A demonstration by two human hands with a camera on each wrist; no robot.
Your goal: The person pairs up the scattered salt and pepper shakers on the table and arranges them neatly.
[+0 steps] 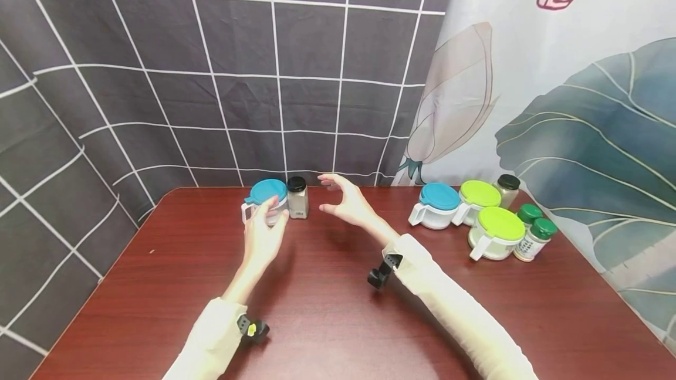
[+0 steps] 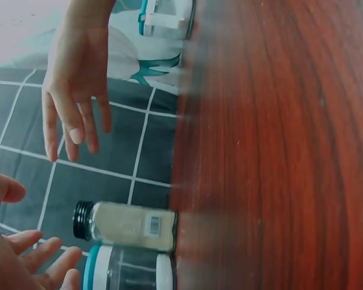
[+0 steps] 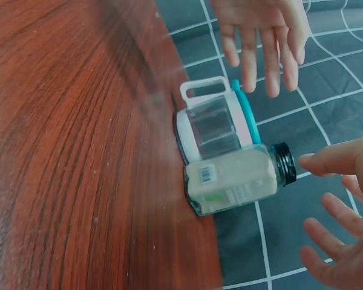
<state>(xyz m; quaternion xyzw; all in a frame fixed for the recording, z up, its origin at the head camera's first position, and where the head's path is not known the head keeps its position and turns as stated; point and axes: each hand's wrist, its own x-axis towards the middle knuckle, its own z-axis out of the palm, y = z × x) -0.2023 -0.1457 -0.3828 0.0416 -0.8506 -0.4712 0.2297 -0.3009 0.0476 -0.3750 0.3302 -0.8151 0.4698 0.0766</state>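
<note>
My left hand [image 1: 262, 239] is held in front of a clear condiment pot with a blue lid and white handle [image 1: 269, 191], its fingers spread and holding nothing. Right beside that pot stands a spice jar with a black cap [image 1: 298, 198], filled with pale powder and bearing a barcode label. My right hand [image 1: 345, 201] hovers to the right of the jar, thumb and fingers parted, nothing between them. From the right wrist view, the jar [image 3: 233, 181] stands against the pot [image 3: 215, 128], and the right thumb shows near the black cap.
Another blue-lidded pot [image 1: 438, 207] stands to the right, beside two green-lidded pots, a back one [image 1: 479, 193] and a front one [image 1: 496, 236]. Next to them are a black-capped jar [image 1: 507, 189] and two green-capped bottles, one in front [image 1: 530, 242]. A curtain hangs behind the brown table [image 1: 327, 309].
</note>
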